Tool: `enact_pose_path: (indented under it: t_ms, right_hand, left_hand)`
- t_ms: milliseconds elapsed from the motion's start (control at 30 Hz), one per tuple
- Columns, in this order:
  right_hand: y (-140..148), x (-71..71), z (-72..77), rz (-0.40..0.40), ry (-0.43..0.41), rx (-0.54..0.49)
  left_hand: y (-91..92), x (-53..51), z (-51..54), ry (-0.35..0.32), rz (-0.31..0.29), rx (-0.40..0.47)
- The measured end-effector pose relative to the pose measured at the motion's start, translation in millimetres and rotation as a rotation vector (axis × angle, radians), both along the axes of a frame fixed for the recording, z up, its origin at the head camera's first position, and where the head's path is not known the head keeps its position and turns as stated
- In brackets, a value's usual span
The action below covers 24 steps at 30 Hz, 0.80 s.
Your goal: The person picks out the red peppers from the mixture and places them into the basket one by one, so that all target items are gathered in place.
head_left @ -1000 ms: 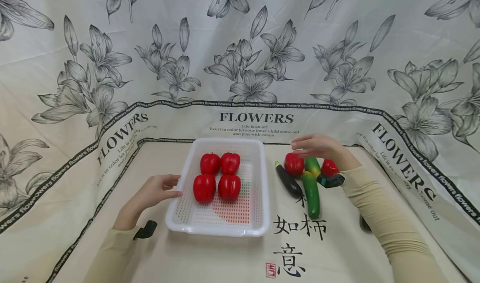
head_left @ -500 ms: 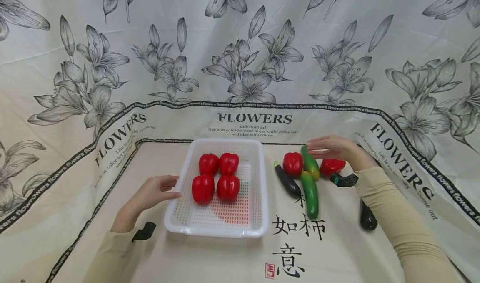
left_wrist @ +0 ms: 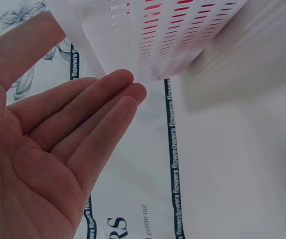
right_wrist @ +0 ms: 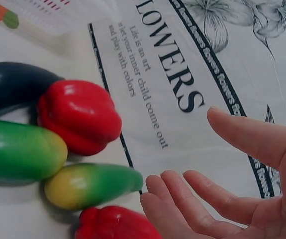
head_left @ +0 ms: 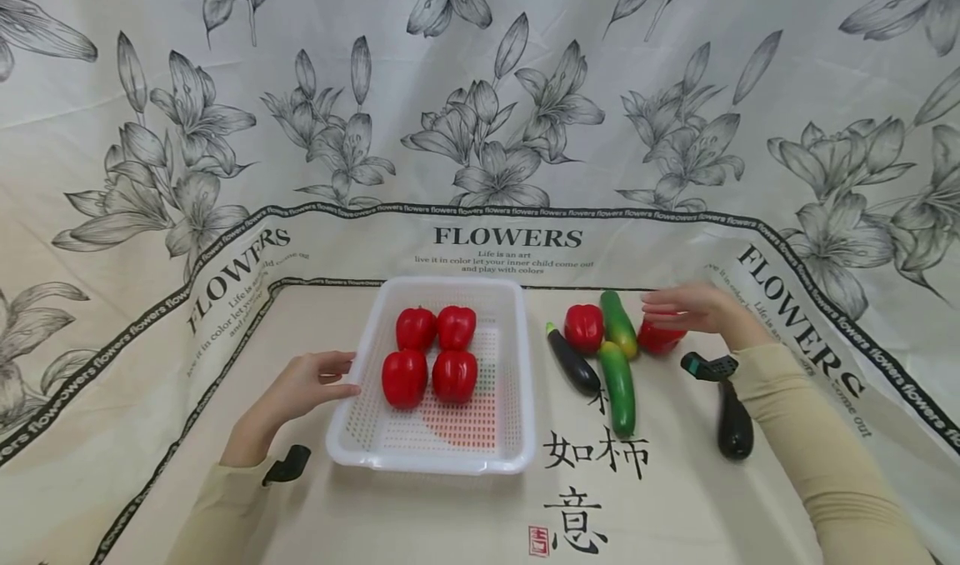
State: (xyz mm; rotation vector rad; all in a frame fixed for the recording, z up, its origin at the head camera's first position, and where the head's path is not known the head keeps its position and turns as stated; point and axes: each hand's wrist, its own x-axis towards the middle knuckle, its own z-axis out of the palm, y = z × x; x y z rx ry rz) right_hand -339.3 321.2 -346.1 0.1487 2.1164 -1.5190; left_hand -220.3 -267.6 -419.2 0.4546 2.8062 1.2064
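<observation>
My left hand (head_left: 303, 386) is beside the left wall of a white perforated plastic basket (head_left: 431, 465); its fingers are extended, and contact is hard to judge. Several red bell peppers (head_left: 405, 379) sit inside the basket. Over on the right, my right hand (head_left: 686, 305) hovers with loose fingers above another red bell pepper (head_left: 662, 342), partly covering it, with nothing held. Left of that pepper lie two green cucumbers with yellow ends, one farther back (head_left: 617, 323) and one nearer (head_left: 619, 390), a red bell pepper (head_left: 583, 329) and a dark eggplant (head_left: 573, 361).
A second dark eggplant (head_left: 735, 427) lies near my right forearm. The pale tabletop (head_left: 450, 519) carries black brush characters (head_left: 573, 519). Flower-printed cloth (head_left: 495, 132) rises behind and along both sides.
My right hand has moved rightward from over the left pepper to over the right one, uncovering the far cucumber. The second eggplant has emerged from behind my sleeve. My left hand stays by the basket.
</observation>
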Motion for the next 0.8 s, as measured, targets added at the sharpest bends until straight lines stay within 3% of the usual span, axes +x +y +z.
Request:
enact_pose_path:
  t_ms: [300,800]
  right_hand:
    - [29.5,3.0,-14.5,-0.086,-0.110,-0.075]
    - [55.4,9.0,-40.1,-0.202,-0.138,-0.067]
  left_hand:
    - [0.3,0.3,0.4,0.001,-0.009,0.009]
    - [0.2,0.8,-0.8,0.001,-0.007,0.017]
